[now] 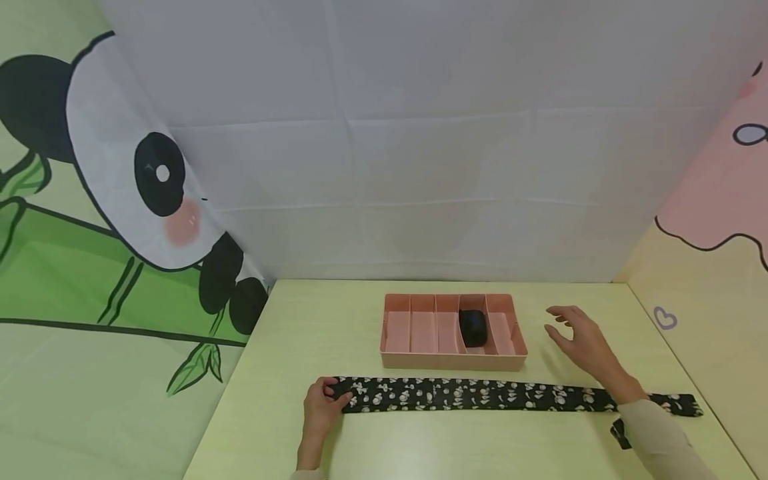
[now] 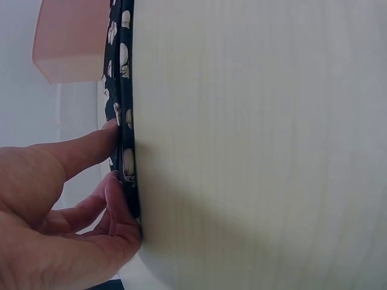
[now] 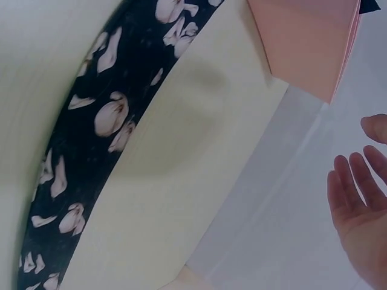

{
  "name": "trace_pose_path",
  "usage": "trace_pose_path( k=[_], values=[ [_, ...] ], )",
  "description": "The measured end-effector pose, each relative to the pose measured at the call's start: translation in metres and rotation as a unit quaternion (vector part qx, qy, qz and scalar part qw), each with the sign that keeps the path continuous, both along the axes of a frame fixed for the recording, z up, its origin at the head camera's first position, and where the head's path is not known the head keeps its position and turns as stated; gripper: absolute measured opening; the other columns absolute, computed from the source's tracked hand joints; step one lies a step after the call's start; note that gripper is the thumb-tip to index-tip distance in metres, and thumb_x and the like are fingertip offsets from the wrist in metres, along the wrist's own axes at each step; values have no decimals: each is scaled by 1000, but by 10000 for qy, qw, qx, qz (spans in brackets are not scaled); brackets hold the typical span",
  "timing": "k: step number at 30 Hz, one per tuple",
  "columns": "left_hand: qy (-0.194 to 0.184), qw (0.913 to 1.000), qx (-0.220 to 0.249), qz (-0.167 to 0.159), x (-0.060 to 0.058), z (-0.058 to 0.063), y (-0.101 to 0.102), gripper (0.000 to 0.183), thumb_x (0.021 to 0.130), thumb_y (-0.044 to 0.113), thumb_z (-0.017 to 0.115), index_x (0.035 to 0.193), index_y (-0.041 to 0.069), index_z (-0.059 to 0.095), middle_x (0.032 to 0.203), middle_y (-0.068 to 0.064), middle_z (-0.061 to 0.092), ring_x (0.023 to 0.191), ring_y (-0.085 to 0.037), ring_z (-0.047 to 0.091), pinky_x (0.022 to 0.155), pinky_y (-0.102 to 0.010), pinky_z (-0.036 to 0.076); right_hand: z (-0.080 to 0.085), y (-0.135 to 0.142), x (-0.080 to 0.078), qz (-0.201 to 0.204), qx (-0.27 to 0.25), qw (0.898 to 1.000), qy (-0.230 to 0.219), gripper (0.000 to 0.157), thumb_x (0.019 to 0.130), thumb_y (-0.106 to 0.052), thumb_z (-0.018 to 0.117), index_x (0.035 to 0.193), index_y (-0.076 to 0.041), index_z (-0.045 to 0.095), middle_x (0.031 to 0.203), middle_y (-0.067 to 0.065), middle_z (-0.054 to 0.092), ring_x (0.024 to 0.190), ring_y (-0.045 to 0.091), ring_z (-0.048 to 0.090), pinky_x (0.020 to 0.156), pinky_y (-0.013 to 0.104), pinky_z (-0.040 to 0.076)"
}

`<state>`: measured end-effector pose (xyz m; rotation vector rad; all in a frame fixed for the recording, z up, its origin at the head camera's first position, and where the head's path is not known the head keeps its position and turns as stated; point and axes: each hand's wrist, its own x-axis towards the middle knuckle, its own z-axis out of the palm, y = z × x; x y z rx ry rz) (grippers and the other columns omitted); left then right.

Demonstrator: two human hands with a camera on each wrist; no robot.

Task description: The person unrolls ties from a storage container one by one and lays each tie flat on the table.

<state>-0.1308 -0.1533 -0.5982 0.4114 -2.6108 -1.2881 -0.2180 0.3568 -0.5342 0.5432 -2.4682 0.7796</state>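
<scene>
A long, narrow strip of black floral cloth [image 1: 456, 394], patterned with pale flowers, lies flat across the table from left to right. At its left end my left hand [image 1: 321, 407] pinches the cloth between thumb and fingers. Seen from the left wrist, the thumb [image 2: 91, 148] and bent fingertips meet the edge of the folded strip [image 2: 123, 72]. My right hand [image 1: 581, 340] hovers right of the pink tray with its fingers spread and holds nothing. The right forearm crosses over the strip and hides part of it. In the right wrist view that hand [image 3: 369, 223] is apart from the cloth [image 3: 91, 133].
Behind the strip stands a pink divided tray [image 1: 453, 361]. One compartment right of its middle holds a black rounded object [image 1: 473, 328]. A small black item [image 1: 621, 433] shows beside the right forearm. Cloth-covered walls bound the pale table at the back and sides.
</scene>
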Motion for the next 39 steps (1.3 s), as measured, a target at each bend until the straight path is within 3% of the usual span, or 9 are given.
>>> trace_pose_path(
  k=[19,39],
  values=[
    [68,10000,-28,-28,1,-2,-1,41,74,8,80,106,-2,56,88,-11,49,74,-18,48,66,-30,41,5,-35,-21,403,-93,9991,75,37,81,-4,72,116,-4,59,109,12,59,94,29,59,78,48,47],
    [144,9999,-4,-15,3,-1,1,41,73,8,81,105,-2,57,88,-11,49,74,-17,46,65,-28,41,5,-68,-33,877,-102,9956,-300,42,83,-9,72,122,-2,57,110,15,58,98,31,56,79,49,47]
  ],
)
